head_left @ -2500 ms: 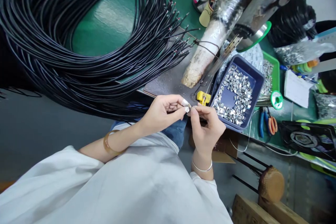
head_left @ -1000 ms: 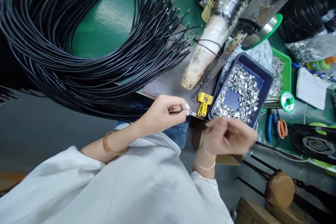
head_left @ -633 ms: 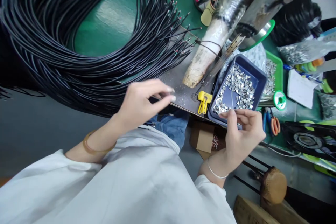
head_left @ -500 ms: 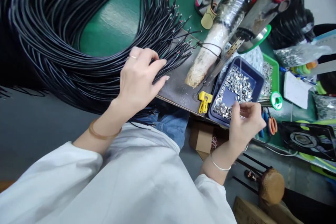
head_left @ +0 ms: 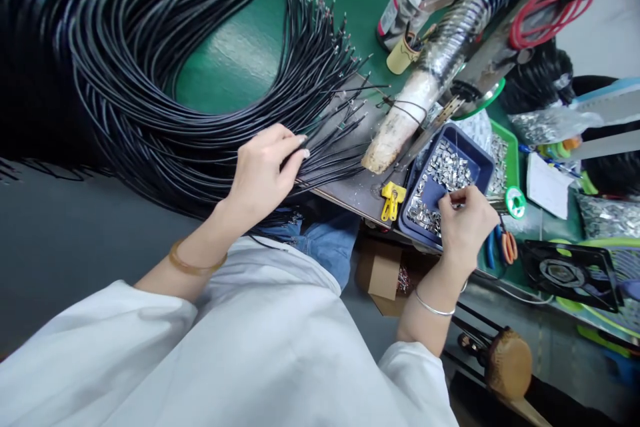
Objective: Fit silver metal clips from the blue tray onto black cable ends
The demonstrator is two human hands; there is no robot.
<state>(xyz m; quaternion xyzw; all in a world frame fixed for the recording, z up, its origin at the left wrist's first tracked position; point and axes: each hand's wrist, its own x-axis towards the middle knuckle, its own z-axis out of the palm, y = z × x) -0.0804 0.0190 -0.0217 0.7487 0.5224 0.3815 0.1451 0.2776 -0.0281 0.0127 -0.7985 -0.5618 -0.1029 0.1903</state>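
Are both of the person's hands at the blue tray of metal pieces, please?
No, only the right hand is at the blue tray; the left hand is at the black cables.

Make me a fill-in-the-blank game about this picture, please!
1. The cables by the person's left hand are coloured ____.
2. The hand at the blue tray of small metal pieces is the person's ____ one.
3. The clip beside the blue tray is coloured ____.

Missing words: black; right; yellow.
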